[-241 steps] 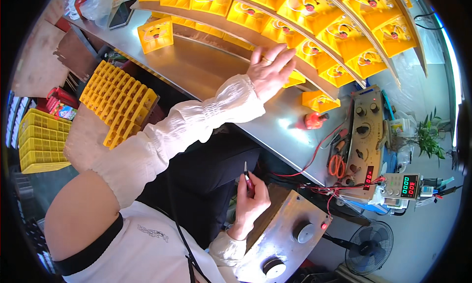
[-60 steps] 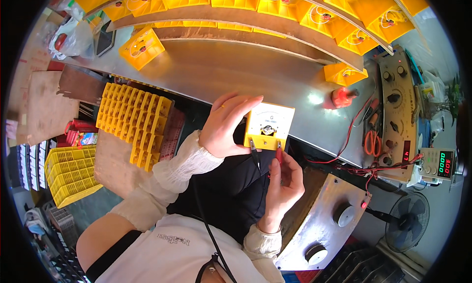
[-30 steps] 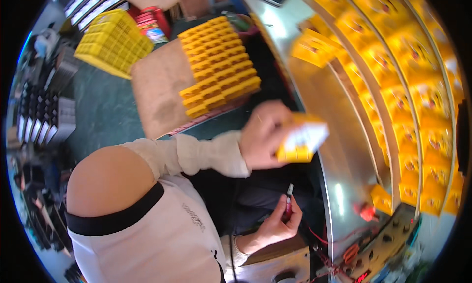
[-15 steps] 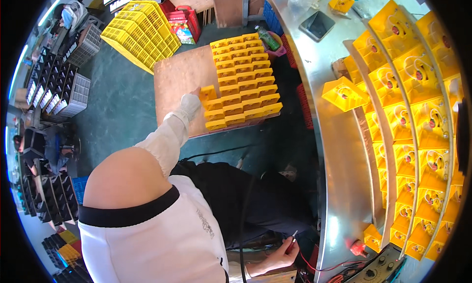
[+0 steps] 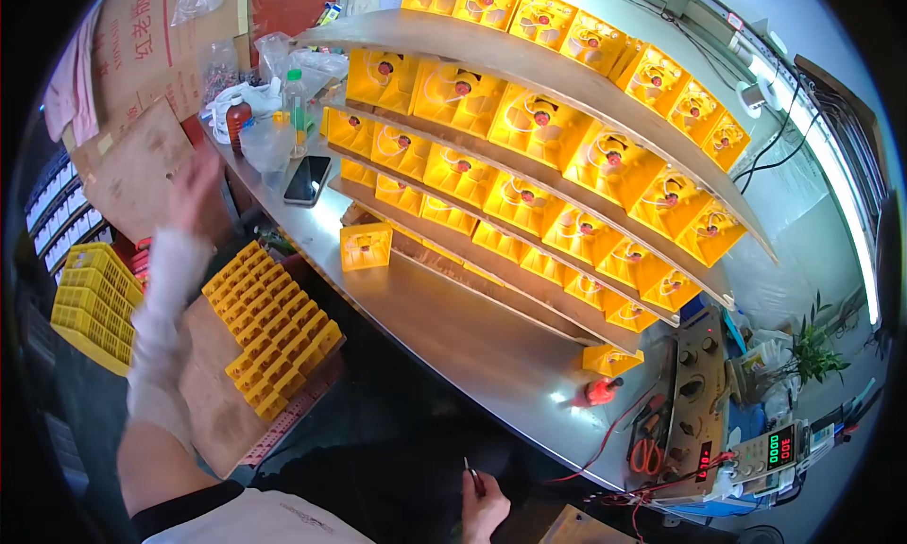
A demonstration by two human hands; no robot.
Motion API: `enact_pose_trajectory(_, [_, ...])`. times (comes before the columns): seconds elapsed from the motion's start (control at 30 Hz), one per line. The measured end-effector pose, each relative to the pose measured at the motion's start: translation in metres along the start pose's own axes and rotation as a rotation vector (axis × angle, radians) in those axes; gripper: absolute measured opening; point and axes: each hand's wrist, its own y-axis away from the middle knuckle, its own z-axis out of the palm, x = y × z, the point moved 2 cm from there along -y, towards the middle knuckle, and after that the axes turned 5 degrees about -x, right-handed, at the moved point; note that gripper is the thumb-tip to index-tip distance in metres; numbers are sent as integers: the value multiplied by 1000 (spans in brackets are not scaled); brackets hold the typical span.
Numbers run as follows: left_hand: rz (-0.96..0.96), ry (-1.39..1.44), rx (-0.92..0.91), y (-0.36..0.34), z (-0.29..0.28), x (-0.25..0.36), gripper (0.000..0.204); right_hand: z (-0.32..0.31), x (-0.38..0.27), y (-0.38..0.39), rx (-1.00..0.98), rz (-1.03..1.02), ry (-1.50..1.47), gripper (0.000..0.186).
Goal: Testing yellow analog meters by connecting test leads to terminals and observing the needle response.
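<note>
My left hand [image 5: 198,185] is raised at the left, above the wooden board on which rows of yellow plastic housings [image 5: 274,327] stand packed together. Motion smears its fingers, and nothing can be made out in them. Low in the middle, my right hand [image 5: 484,511] is closed around a slim dark red test probe [image 5: 475,481], its metal tip pointing up. On the metal bench, a single yellow housing [image 5: 366,247] stands in front of the shelves. Tilted shelves [image 5: 529,270] carry several rows of similar housings with white wires and red parts inside.
A phone [image 5: 307,180] and bottles [image 5: 238,124] occupy the bench's far left. At the right are a red clamp [image 5: 599,391], scissors [image 5: 646,456], and a power supply [image 5: 770,454] with cables. A yellow crate [image 5: 94,308] sits on the floor at left.
My view has swung right toward the bench and shelves. My left hand has left the housing at the edge of the rows and moved up. My right hand still holds the probe.
</note>
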Motion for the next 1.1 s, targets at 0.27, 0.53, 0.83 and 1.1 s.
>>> enact_pose_trajectory(0.27, [1010,-271,-644,-63,307,355,39,14,2,-9,1,-145,-24,17])
enact_pose_trajectory(0.53, [1050,-1003,-627,-126,543,322,81,-8,22,21,118,-76,-86,18])
enact_pose_trajectory(0.83, [705,-1127,-832,-141,596,299,91,-36,74,57,159,412,-54,24])
enact_pose_trajectory(1.1, [737,-969,-717,-116,581,290,92,-27,79,31,253,163,0,22])
